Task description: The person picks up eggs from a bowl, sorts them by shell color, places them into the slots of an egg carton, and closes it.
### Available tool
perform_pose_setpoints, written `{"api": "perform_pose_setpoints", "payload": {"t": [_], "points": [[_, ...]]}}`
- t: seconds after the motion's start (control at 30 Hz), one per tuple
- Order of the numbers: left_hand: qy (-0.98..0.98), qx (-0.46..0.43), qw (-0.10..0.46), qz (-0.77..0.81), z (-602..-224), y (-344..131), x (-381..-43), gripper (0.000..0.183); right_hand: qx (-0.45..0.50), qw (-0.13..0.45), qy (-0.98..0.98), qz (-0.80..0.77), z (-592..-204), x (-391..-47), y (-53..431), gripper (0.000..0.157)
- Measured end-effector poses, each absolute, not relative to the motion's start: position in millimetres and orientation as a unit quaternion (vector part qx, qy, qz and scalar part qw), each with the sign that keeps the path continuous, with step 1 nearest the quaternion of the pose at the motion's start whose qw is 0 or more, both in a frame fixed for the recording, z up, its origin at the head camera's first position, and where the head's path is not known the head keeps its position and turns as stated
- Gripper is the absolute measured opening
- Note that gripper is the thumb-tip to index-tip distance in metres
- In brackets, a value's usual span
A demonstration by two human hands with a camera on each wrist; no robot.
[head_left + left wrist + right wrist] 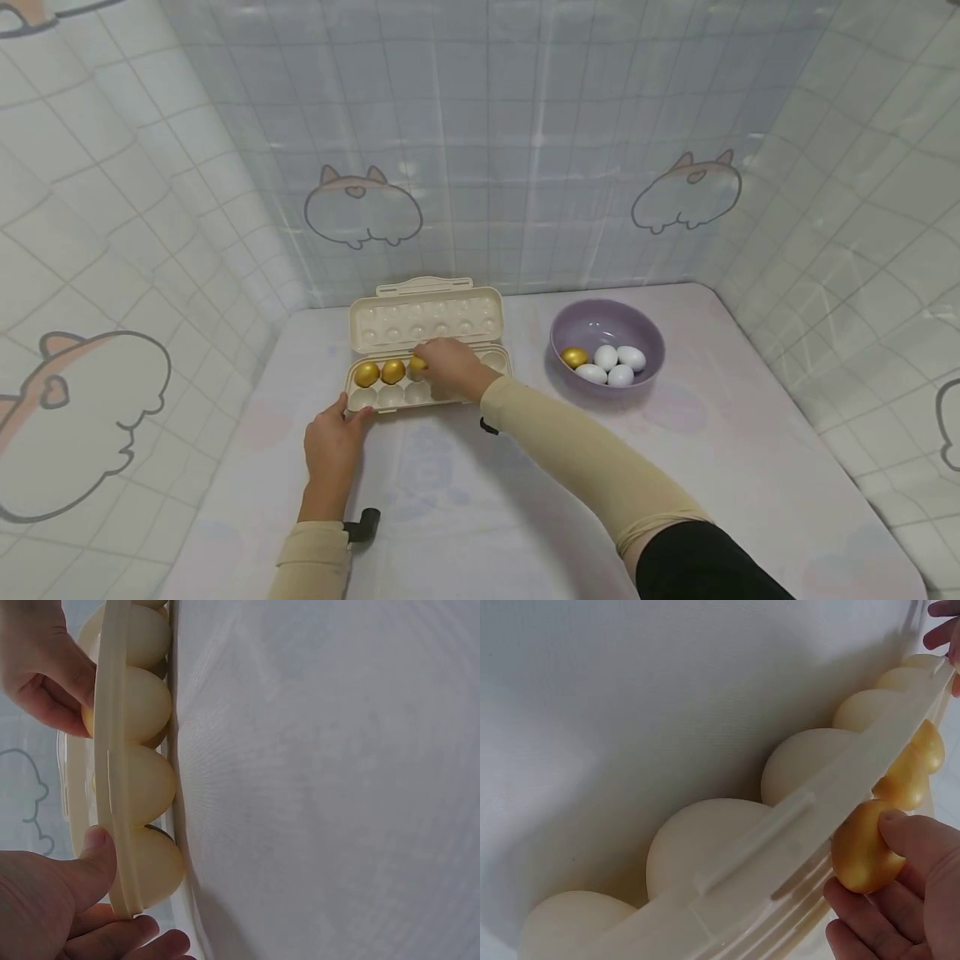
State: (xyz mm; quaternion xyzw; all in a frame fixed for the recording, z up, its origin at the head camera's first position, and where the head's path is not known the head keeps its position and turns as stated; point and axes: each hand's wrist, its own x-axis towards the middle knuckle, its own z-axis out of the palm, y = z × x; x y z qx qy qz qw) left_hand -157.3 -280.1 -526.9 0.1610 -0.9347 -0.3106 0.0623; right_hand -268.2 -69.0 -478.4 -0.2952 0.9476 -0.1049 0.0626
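A cream egg carton (pixel 427 318) stands with its lid folded back at the far left of the table. My right hand (pixel 453 367) pinches a gold egg (pixel 866 847) between thumb and fingers over the back row of cups. Two more gold eggs, one (pixel 366 375) at the left end and another (pixel 393 372) beside it, sit in that row. At the carton's near left corner, my left hand (pixel 333 446) grips the end, thumb (pixel 97 859) against the rim and fingers lower down. My right hand hides some cups in the head view.
Right of the carton, a purple bowl (pixel 600 315) holds one gold egg (pixel 574 357) and several white eggs (pixel 632 358). A pale cloth (pixel 450 517) covers the table. Tile-patterned sheets with cartoon drawings hang behind (pixel 465 125) and along both sides.
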Motion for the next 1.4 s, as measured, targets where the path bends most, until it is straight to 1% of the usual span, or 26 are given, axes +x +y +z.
{"api": "perform_pose_setpoints", "payload": {"t": [0.17,0.37,0.63,0.9,0.97,1.07,1.23,1.3,1.4], "points": [[-0.934,0.159,0.061,-0.313,-529.6,-279.2,-158.4,0.069,-0.300,0.060,0.948,-0.093,-482.1,-268.5,-68.8,0.021],[-0.934,0.162,0.053,-0.313,-528.7,-277.7,-158.8,0.069,-0.306,0.047,0.947,-0.080,-488.7,-268.5,-67.5,0.010],[-0.934,0.172,0.040,-0.310,-526.7,-276.6,-160.8,0.069,-0.301,0.027,0.950,-0.081,-497.3,-269.2,-66.1,0.016],[-0.933,0.176,0.038,-0.311,-527.8,-275.2,-161.2,0.068,-0.300,0.016,0.947,-0.115,-497.3,-269.7,-60.7,0.008],[-0.933,0.177,0.037,-0.310,-527.9,-275.0,-161.1,0.068,-0.304,0.019,0.944,-0.127,-495.8,-268.9,-58.0,0.010],[-0.934,0.177,0.034,-0.308,-528.2,-275.4,-160.8,0.069,-0.306,0.021,0.940,-0.148,-491.4,-268.2,-51.4,0.017],[-0.935,0.172,0.037,-0.307,-528.5,-276.5,-160.2,0.068,-0.274,0.032,0.944,-0.183,-481.8,-272.7,-34.8,0.037],[-0.935,0.170,0.040,-0.308,-528.2,-277.3,-160.1,0.068,-0.259,0.034,0.948,-0.184,-476.7,-276.3,-26.1,0.042],[-0.935,0.171,0.043,-0.308,-528.3,-278.6,-161.0,0.068,-0.245,0.025,0.953,-0.175,-467.6,-281.3,-9.5,0.045]]}}
